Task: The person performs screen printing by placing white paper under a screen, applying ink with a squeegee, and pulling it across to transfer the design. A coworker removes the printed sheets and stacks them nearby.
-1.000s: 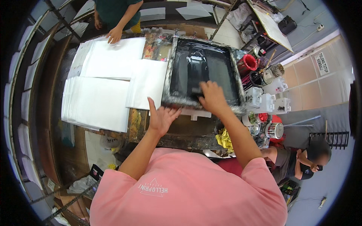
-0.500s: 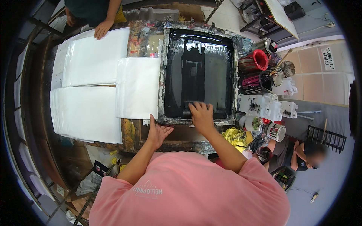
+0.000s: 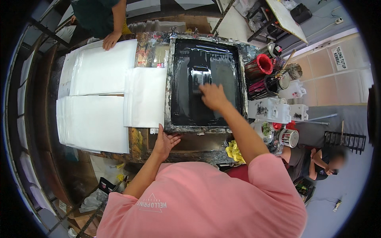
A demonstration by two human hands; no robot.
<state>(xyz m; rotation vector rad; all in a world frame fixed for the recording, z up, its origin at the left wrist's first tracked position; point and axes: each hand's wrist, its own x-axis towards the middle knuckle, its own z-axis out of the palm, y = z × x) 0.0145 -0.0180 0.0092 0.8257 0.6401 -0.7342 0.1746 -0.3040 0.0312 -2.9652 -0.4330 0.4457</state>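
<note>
A screen-printing frame [image 3: 168,91] lies on the bench, its mesh coated in glossy black ink [image 3: 226,67]. Over the middle of the mesh is my right hand [image 3: 213,96], its fingers closed on a dark squeegee that barely stands out from the ink. My left hand [image 3: 166,143] is palm up with fingers stretched out, its thumb by the frame's near left corner. Just left of the frame sits a stack of white sheets [image 3: 146,97].
More white sheets [image 3: 93,123] lie at the left, where another person's hand [image 3: 111,40] rests on the far stack [image 3: 101,67]. Ink-stained pots [image 3: 258,67] and white jugs [image 3: 270,110] crowd the right side. A yellow crumpled bundle [image 3: 235,152] sits near my right forearm. Another person sits at right.
My right hand has moved away from me with the squeegee, from the near end of the mesh to its middle. My left hand stays by the near left corner.
</note>
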